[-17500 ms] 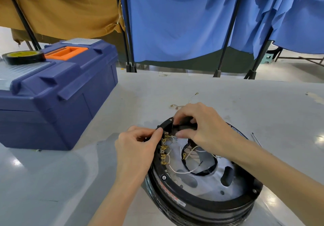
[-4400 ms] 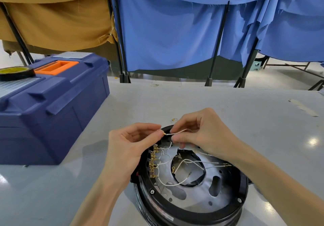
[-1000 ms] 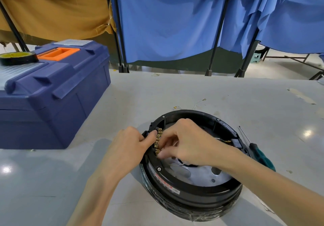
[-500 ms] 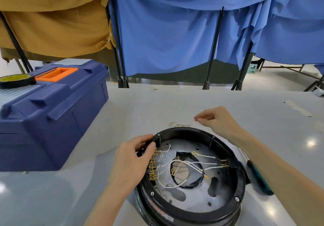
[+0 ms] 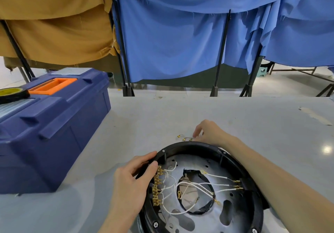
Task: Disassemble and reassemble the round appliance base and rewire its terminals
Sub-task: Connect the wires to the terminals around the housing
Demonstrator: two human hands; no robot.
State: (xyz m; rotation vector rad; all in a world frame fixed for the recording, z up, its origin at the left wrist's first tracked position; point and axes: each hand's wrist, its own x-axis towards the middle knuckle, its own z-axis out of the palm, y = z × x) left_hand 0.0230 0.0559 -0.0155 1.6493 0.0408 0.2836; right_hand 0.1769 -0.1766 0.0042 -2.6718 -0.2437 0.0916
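On our table [image 5: 180, 111], right of the toolbox [image 5: 54, 133], the base [image 5: 189, 144] lies open near us. Our left hand [image 5: 132, 180] grips its left rim by the terminals [image 5: 156, 187]. Our right hand [image 5: 210, 133] pinches loose wires [image 5: 183, 138] just beyond it.

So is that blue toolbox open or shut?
Shut: the toolbox lid lies flush on the body, a tape roll resting on top.
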